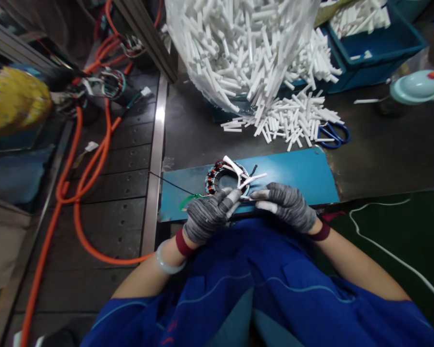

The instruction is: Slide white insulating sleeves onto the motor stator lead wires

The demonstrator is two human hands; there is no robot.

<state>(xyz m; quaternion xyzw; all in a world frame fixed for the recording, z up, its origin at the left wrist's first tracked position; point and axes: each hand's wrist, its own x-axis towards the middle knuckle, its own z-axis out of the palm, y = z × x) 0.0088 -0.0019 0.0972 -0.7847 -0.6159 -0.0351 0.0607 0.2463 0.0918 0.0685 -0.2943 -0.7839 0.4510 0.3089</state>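
Head view: your left hand (213, 213) is gripping the wound ring (210, 180) by its near edge, on the blue board (298, 176); your right hand (289, 206) is resting beside white sleeves (255, 179), grip unclear. Pulling gently should be protecting windings.

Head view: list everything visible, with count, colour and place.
Blue board: one, blue, centre
Wound ring: one, black and orange, on blue board
Clear bag: one, transparent, top centre
White tubes: many, white, in bag, on dark bench, at ring
Scissors: one pair, blue, beside loose tubes
Bins: at least two, teal, upper right
Bottle: one, pale blue top, right
Orange cables: several, orange, left
Yellow bundle: one, yellow, far left
White cord: one, white, lower right
Left hand: one, grey-gloved, at ring
Right hand: one, grey-gloved, beside ring
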